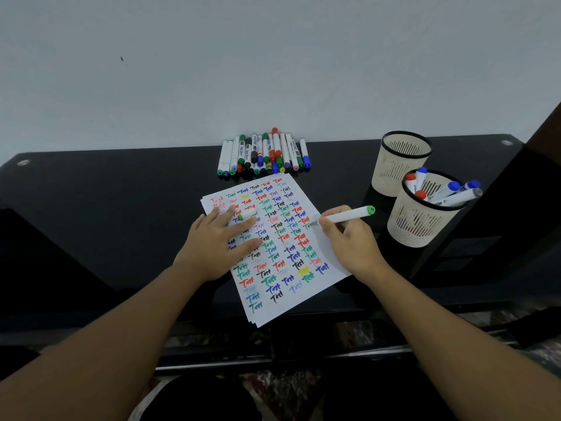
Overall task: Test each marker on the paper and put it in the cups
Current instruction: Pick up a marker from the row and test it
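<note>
Marker (349, 214) tip on the paper (280, 287), gripped in your right hand (352, 241).

Your left hand (218, 241) lies flat on the paper's left side, fingers straight, with a green-ended cap (247, 214) tucked between two of them. Sheet sits tilted on the black table (106, 208), covered in rows of coloured "Test" marks. Behind it, a pile of markers (264, 154) lies by the wall. Your right hand's fingers curl round the white marker, green end pointing right, tip touching the sheet's right edge area. Far right: two slotted cups, rear cup (400, 161) and near cup (425, 214) holding red- and blue-capped markers.
</note>
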The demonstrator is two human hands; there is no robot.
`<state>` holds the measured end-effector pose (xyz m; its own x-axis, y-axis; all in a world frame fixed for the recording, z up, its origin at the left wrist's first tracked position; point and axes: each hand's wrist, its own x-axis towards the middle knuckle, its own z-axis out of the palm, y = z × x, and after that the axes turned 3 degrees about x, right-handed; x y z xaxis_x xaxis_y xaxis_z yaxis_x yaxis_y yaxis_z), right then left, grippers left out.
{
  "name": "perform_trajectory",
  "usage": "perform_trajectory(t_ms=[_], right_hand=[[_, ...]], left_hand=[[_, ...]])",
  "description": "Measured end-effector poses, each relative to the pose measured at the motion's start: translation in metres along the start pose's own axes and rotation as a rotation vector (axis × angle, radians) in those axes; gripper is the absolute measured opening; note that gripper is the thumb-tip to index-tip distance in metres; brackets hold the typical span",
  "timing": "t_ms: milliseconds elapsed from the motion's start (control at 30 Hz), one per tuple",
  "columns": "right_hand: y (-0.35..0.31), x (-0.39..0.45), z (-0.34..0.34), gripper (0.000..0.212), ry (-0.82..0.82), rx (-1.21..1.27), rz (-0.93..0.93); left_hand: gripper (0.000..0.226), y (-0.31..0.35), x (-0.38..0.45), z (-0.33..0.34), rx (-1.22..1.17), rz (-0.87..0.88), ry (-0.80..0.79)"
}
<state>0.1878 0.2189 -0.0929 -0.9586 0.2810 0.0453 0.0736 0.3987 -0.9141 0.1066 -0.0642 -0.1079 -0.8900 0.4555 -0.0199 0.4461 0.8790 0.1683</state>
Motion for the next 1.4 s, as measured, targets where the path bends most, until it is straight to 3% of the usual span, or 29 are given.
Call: perform_trajectory(t_ms=[267,767,933,1100,1233,1333,1400], right_hand=[[0.001,0.0,0.0,0.012,0.019,-0.007,-0.022],[0.0,-0.001,0.001,0.01,0.028,-0.021,-0.042],[0.001,-0.003,-0.001,0.006,0.103,0.131,-0.096],[0.005,-0.005,-0.002,0.02,0.032,0.087,-0.092],[0.002,-0.001,-0.004,0.057,-0.15,0.034,-0.037],[-0.003,0.003,-0.005,0.049,-0.211,0.147,0.032],[-0.008,0.006,-0.006,0.04,-0.187,0.143,0.037]], left_hand=[[0.071,0.001,-0.001,-0.002,0.006,-0.001,-0.021],[0.081,0.0,-0.001,0.0,-0.012,-0.001,0.011],[0.08,0.0,-0.002,0.0,-0.031,0.005,0.006],[0.068,0.001,-0.007,-0.006,-0.183,-0.008,0.071],[0.072,0.001,0.006,-0.016,-0.356,-0.142,0.163],[0.071,0.003,0.022,-0.018,-0.315,-0.239,0.127],[0.058,0.01,0.025,-0.015,-0.277,-0.287,0.139]])
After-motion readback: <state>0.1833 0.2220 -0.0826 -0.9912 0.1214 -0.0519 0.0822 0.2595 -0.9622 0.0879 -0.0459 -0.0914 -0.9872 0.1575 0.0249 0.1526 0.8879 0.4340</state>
